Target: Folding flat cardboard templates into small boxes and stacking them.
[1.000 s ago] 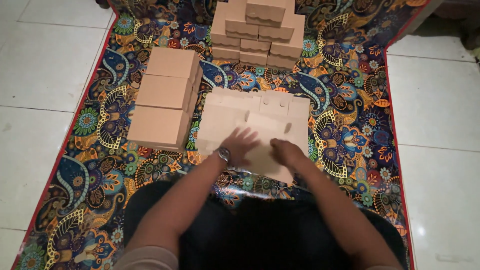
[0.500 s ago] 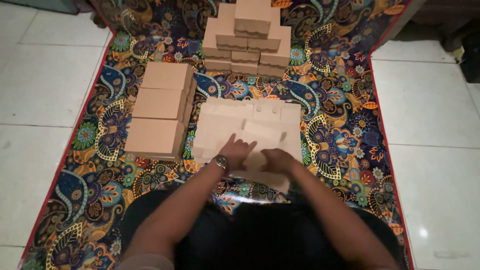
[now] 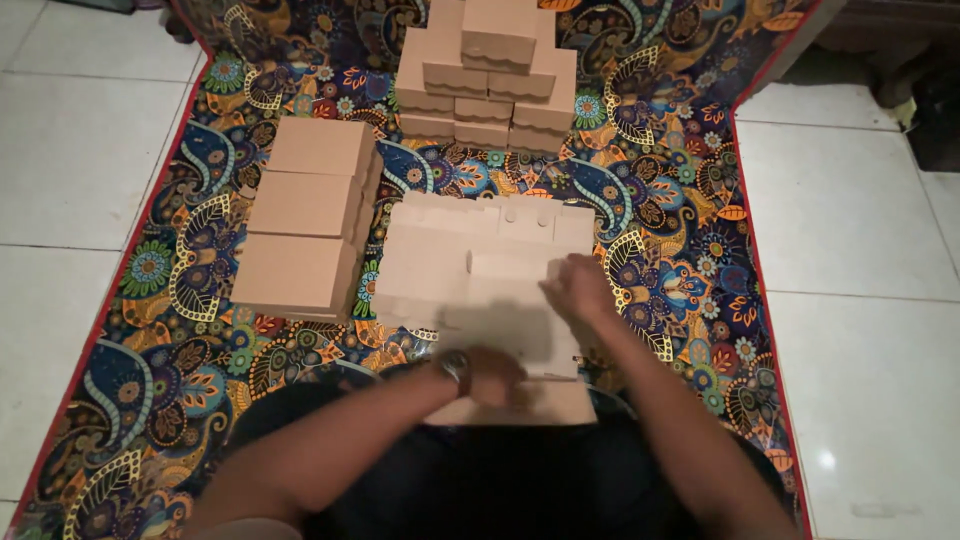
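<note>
A flat, unfolded tan cardboard box blank lies on top of a pile of such blanks on the patterned mat in front of me. My left hand, with a watch on its wrist, rests on the blank's near edge by my lap. My right hand presses on the right part of the blank, fingers on a flap. Whether either hand grips the cardboard or only presses it is unclear.
A row of three folded tan boxes sits left of the blanks. A stepped stack of several closed boxes stands at the back. The colourful mat with a red border lies on white floor tiles.
My left hand has slid back from the middle of the blank to its near edge. My right hand has moved forward and right onto the flap area.
</note>
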